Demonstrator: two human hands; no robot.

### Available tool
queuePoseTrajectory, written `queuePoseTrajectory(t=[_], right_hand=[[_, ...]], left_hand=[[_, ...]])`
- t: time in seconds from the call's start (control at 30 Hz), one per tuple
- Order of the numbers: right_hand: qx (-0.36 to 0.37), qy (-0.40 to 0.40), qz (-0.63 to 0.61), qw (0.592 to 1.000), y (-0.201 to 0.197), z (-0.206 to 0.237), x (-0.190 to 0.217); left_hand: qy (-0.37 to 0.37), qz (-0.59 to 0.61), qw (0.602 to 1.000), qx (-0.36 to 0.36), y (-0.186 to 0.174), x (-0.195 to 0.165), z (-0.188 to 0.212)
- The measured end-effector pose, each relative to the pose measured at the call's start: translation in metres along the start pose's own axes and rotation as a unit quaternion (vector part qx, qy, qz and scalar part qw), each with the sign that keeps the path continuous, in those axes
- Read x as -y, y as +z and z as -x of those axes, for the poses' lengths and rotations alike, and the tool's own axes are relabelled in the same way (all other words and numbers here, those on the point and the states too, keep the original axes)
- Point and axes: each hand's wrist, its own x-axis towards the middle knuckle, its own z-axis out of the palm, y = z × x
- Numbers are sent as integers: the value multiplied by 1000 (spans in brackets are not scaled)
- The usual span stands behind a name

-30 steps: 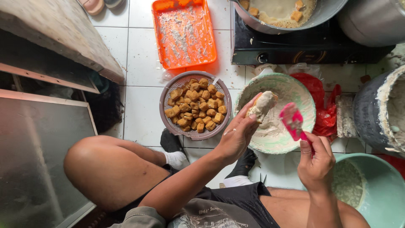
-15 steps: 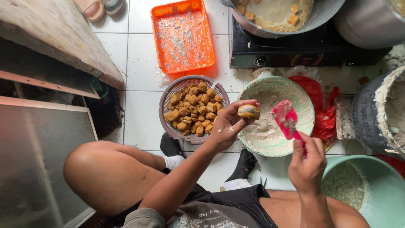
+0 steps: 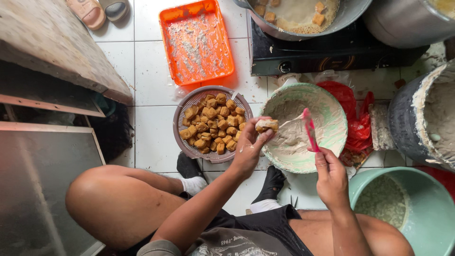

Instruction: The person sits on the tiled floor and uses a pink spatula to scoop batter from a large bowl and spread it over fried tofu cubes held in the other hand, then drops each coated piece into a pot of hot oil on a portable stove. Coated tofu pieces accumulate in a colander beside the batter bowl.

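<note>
Your left hand (image 3: 249, 149) pinches a piece of fried tofu (image 3: 267, 125) between thumb and fingertips, holding it just over the near rim of the pale green bowl (image 3: 332, 102). The piece is a small golden-brown block with a crusty skin, and its top looks split, with light filling showing there. Your fingers are dusted with whitish paste.

Your right hand (image 3: 330, 178) is closed around the pink handle of a spatula (image 3: 309, 129), whose pale blade tip reaches across to touch the tofu. The bowl under it holds a grey-white paste smeared up its sides.

Just left of the bowl, a round brown basket (image 3: 186, 144) is heaped with more fried tofu pieces of the same colour. Beyond it lies an orange tray (image 3: 222, 57) streaked with white residue. A black stove (image 3: 341, 52) at the top carries a pan with tofu cubes in liquid. A teal bucket (image 3: 426, 223) sits near your right knee on the white tiled floor (image 3: 151, 128).
</note>
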Motion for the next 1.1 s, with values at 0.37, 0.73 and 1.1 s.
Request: queuePoseTrajectory(t=[0.37,0.73,1.1], right_hand=[[21,-9,-144,989,-6,-9,-19],[2,58,-152,987,-4,-42,-65],[122,128,461,870,40,-82,-177]], left_hand=[[-76,97,983,-133,36,-40,-156],[-20,-308,935,-175,-83,15,-75],[-2,-751,659,-36,-182,75,21]])
